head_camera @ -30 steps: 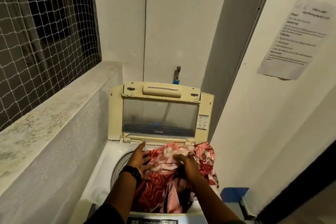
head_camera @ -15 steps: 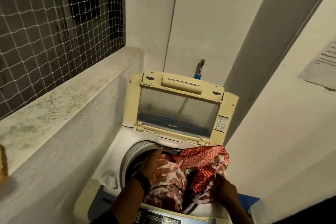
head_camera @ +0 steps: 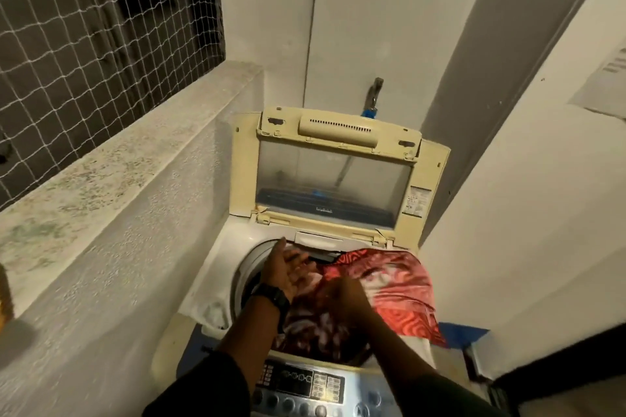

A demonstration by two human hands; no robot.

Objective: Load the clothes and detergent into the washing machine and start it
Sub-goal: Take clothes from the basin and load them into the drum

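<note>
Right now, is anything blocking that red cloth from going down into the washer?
Nothing visible does. The lid stands raised at the back, and both hands push the red cloth into the open drum. Part of it drapes over the right rim.

The washing machine (head_camera: 216,267) has a smooth plastic top, off-white and faintly glossy. Its raised lid (head_camera: 338,176) is yellowed, matt plastic framing a clear, hazy pane. The control panel (head_camera: 305,386) at the machine's near edge looks like brushed silvery plastic or metal; which one cannot be told. The clothes (head_camera: 389,284) are thin printed cloth in red, pink and white, soft and creased, spilling over the drum's right rim. A matt black band (head_camera: 272,296) wraps the left wrist. The ledge (head_camera: 101,173) along the left is rough, speckled, stained stone or cement. White cord netting (head_camera: 84,27) hangs above it. The walls (head_camera: 508,213) are matt painted plaster.
</note>
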